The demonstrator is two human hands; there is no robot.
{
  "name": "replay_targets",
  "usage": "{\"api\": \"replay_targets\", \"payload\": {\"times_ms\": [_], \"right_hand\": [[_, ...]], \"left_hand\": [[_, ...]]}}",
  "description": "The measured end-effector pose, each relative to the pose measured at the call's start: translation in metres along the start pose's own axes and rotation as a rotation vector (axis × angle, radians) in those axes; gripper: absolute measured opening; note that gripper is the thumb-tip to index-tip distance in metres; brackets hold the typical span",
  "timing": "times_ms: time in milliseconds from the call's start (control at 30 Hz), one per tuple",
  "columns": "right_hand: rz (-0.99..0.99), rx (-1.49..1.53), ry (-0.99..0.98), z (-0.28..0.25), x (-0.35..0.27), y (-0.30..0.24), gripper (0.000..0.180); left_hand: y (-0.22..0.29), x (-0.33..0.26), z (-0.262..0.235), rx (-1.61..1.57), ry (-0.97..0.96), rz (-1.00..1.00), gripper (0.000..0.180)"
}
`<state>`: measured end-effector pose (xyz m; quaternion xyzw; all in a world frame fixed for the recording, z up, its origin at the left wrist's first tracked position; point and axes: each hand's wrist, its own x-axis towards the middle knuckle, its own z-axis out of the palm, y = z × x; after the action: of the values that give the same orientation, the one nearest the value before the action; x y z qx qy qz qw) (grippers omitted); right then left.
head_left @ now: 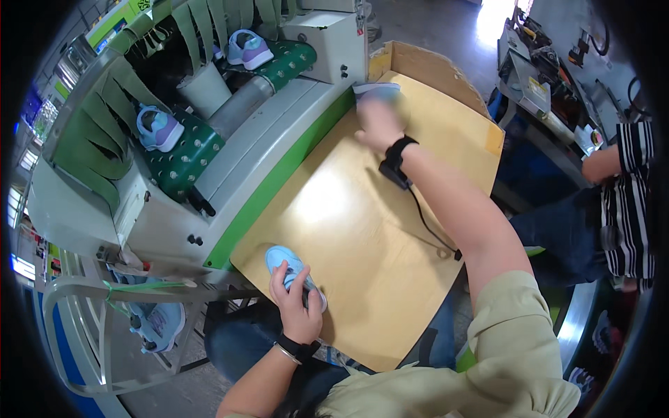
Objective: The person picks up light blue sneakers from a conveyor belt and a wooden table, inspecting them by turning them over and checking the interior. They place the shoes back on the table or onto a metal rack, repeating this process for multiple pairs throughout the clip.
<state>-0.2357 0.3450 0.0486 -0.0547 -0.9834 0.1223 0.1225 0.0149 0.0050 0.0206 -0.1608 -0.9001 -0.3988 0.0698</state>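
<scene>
Head view shows us seated at a tan board (pixel 362 230) that serves as a worktop beside a green conveyor (pixel 188 157). Our left hand (pixel 298 306), at 7 o'clock, wraps its fingers over a light-blue shoe (pixel 287 263) lying on the board's near left corner, pinning it flat, we judge, so it stays put. Our right hand (pixel 378 124) reaches far out to 12 o'clock and rests on a second shoe (pixel 376 90) at the board's far edge by the machine; it is blurred, so we cannot tell whether its fingers are spread or closed.

More shoes (pixel 159 127) ride sole-down on the belt's studded green pads at 10 and 11 o'clock. A yellow-green sign (pixel 120 19) sits at 11 o'clock, a cardboard wall (pixel 432 70) rims the board at 1 o'clock, and a small yellow label (pixel 538 87) lies on the bench near a person in stripes (pixel 627 202) at 3 o'clock.
</scene>
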Motion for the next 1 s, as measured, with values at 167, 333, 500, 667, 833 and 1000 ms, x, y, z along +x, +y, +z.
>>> {"api": "replay_targets", "payload": {"times_ms": [167, 333, 500, 667, 833, 1000], "right_hand": [[0.239, 0.054, 0.006, 0.032, 0.081, 0.025, 0.058], [0.210, 0.226, -0.006, 0.071, 0.143, 0.128, 0.053], [-0.086, 0.191, 0.314, 0.085, 0.056, 0.038, 0.033], [-0.397, -0.035, 0.082, 0.055, -0.046, 0.021, 0.032], [-0.540, -0.258, -0.043, -0.004, -0.184, -0.041, 0.054], [-0.332, 0.329, 0.039, -0.023, -0.247, -0.072, 0.088]], "left_hand": [[-0.003, -0.004, -0.001, 0.059, 0.025, -0.003, 0.043], [-0.009, 0.015, 0.007, 0.010, -0.018, 0.126, 0.045], [-0.014, 0.001, 0.002, 0.031, 0.013, 0.061, 0.046], [-0.022, 0.001, 0.005, -0.038, 0.046, 0.114, 0.068], [-0.021, -0.005, 0.022, -0.071, 0.216, 0.030, 0.088], [-0.014, -0.007, 0.021, -0.306, 0.131, -0.208, 0.103]]}}
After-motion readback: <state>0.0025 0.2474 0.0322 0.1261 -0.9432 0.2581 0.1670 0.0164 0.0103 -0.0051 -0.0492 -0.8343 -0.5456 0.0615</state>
